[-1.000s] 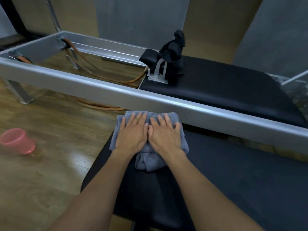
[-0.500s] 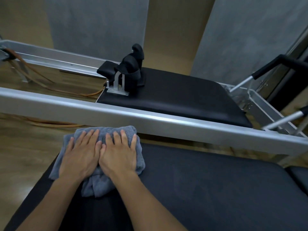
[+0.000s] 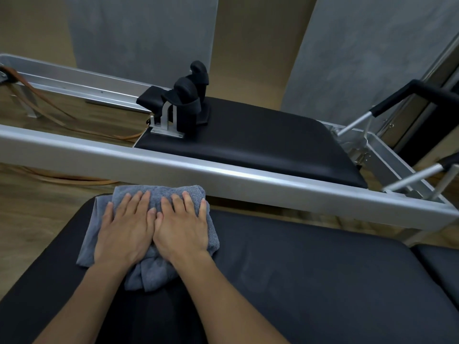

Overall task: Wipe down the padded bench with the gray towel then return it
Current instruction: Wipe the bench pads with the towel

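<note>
A folded gray towel (image 3: pixel 162 192) lies on the far left part of the black padded bench (image 3: pixel 310 276), close to its far edge. My left hand (image 3: pixel 124 229) and my right hand (image 3: pixel 182 227) lie side by side on the towel, palms down with straight fingers, pressing it flat against the padding. Both forearms reach in from the bottom of the view. Part of the towel sticks out below my wrists and at the left.
Just beyond the bench runs the silver rail (image 3: pixel 223 175) of a reformer frame. Its black carriage pad (image 3: pixel 260 142) with shoulder rests (image 3: pixel 188 95) lies behind. Metal bars with black grips (image 3: pixel 407 95) stand at the right. Wood floor and brown straps (image 3: pixel 49 112) are at the left.
My view has swung to the right along the bench, and the pink cup on the floor has left the view. Both hands have stayed flat on the towel.
</note>
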The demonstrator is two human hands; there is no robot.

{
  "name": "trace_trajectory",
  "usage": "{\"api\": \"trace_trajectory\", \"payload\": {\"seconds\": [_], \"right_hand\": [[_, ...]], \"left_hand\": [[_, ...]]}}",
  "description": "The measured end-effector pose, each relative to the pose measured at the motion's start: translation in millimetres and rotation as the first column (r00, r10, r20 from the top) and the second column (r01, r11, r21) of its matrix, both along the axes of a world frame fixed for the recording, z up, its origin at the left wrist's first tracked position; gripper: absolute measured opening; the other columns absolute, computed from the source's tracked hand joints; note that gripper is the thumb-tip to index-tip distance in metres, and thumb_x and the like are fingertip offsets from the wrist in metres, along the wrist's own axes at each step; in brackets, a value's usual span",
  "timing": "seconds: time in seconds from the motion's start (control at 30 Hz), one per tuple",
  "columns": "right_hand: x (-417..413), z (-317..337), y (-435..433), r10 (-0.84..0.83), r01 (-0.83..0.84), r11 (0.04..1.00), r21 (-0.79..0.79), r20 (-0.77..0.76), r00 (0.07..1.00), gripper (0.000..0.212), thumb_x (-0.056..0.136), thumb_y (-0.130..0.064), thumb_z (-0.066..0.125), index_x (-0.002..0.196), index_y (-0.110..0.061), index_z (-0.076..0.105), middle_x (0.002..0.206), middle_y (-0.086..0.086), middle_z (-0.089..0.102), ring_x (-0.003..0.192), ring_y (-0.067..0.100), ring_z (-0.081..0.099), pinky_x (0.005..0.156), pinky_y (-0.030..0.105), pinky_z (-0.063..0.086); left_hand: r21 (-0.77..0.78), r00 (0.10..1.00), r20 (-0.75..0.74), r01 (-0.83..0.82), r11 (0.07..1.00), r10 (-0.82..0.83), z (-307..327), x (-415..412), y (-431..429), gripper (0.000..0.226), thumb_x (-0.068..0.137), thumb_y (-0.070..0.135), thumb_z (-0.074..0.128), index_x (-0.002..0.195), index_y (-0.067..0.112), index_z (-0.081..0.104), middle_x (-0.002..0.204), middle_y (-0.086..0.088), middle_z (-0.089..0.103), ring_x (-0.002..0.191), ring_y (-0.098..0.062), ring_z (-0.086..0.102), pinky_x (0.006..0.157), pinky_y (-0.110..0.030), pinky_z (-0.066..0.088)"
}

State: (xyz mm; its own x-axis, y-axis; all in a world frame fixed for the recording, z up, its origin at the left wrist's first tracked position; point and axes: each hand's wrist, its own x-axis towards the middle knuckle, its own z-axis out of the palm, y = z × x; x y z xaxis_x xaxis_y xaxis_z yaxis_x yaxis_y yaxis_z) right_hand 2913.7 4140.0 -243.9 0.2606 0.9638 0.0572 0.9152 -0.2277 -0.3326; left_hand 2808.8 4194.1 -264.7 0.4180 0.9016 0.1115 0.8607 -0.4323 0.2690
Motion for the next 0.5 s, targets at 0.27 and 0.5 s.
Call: {"api": "trace_trajectory", "payload": {"seconds": [0.27, 0.5], "right_hand": [[76.5, -0.5, -60.5, -0.058, 0.058, 0.998, 0.012, 0.019, 0.998, 0.053, 0.104, -0.038, 0.018, 0.152, -0.018, 0.029, 0.16, 0.003, 0.025, 0.15, 0.02, 0.002, 0.118, 0.052, -0.013], [178.6, -3.5, -136.9, -0.168, 0.165, 0.985, 0.044, 0.049, 0.985, 0.051, 0.104, -0.039, 0.02, 0.149, -0.019, 0.034, 0.158, 0.002, 0.031, 0.15, 0.02, 0.008, 0.119, 0.052, -0.007]], "left_hand": [[0.0, 0.998, 0.005, 0.055, 0.998, -0.055, 4.1, 80.6, -58.9, 0.056, 0.102, 0.036, 0.016, 0.155, 0.018, 0.011, 0.163, 0.0, 0.015, 0.151, -0.018, 0.006, 0.121, -0.043, 0.001], [-0.028, 0.987, 0.05, 0.152, 0.988, -0.15, 4.2, 186.7, -128.8, 0.057, 0.102, 0.036, 0.017, 0.155, 0.016, 0.015, 0.162, -0.003, 0.02, 0.15, -0.019, 0.009, 0.121, -0.044, 0.002]]}}
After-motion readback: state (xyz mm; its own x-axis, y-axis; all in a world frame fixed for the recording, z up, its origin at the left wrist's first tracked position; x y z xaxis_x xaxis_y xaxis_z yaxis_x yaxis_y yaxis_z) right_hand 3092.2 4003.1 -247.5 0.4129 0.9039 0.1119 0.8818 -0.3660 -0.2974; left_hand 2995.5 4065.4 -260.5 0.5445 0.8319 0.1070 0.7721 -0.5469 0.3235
